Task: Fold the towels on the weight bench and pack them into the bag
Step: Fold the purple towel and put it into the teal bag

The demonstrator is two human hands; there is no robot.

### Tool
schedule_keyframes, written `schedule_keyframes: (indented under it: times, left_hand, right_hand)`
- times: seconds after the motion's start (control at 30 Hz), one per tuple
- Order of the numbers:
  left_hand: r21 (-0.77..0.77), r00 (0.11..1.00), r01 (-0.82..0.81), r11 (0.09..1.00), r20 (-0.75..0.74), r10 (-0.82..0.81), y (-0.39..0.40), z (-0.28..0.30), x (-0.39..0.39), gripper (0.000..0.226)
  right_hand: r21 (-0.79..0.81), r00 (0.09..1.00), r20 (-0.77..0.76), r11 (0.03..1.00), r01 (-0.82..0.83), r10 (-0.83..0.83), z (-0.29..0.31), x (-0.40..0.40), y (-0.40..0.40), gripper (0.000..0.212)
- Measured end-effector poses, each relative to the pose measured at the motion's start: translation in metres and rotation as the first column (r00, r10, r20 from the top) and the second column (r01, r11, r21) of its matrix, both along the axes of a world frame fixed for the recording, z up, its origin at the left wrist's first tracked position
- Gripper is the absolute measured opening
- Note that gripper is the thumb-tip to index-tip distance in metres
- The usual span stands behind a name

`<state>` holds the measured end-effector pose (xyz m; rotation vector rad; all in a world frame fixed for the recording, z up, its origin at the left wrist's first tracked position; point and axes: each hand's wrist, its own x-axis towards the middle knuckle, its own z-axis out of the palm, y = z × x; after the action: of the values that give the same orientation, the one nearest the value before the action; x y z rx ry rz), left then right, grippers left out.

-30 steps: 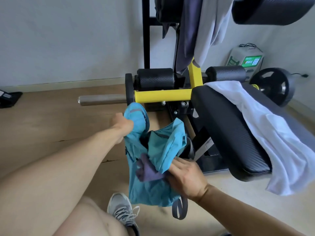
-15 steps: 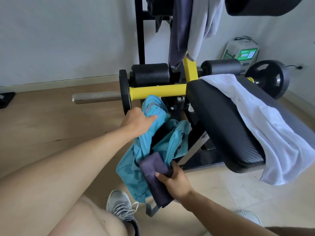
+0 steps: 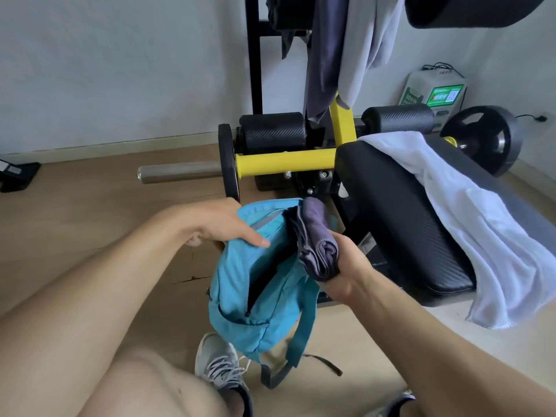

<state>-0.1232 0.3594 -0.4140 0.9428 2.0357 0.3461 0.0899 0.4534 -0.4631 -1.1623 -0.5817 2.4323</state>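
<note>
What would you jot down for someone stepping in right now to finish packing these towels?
Left hand: holds the blue bag up by its top edge, mouth open.
Right hand: grips the folded purple towel at the bag's mouth, not yet fully inside.
White towel: unfolded, draped over the weight bench, one end hanging off its side.
Done: purple towel folded.
Left: push the purple towel in, then fold and pack the white one. Cloths hanging on the rack behind may also need doing; I can't tell.
</note>
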Motion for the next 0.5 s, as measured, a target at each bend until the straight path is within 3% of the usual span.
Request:
schedule_keyframes:
  times: [0.1,0.2,0.27,0.33,0.4,0.5]
  left_hand:
    - [-0.056,0.994,-0.074,0.996,0.081,0.078,-0.006,-0.005,-0.001,0.083]
    - [0.001,0.967,-0.215,0.977,0.144,0.212,-0.008,-0.001,0.008,0.038]
    - [0.104,0.944,-0.328,0.939,0.057,0.324,-0.006,0.005,0.011,0.017]
    - [0.314,0.886,-0.418,0.853,-0.068,0.459,-0.001,0.008,0.007,0.021]
    - [0.573,0.78,-0.416,0.706,-0.175,0.601,0.005,0.011,-0.004,0.025]
    - [0.784,0.69,-0.342,0.517,-0.164,0.705,0.007,0.024,-0.009,0.029]
  right_hand:
    - [-0.025,0.984,0.143,0.995,-0.099,0.102,-0.011,-0.008,0.006,0.029]
    - [0.117,0.962,0.235,0.978,-0.17,0.139,-0.007,-0.015,0.002,0.03]
    - [0.276,0.968,0.201,0.939,-0.206,0.153,0.007,-0.021,0.0,0.031]
    - [0.42,0.955,0.092,0.859,-0.293,0.282,0.03,-0.027,-0.006,0.04]
    - [0.568,0.938,0.021,0.768,-0.296,0.346,0.051,-0.03,-0.006,0.042]
    - [0.702,0.954,-0.047,0.689,-0.179,0.295,0.065,-0.027,-0.001,0.029]
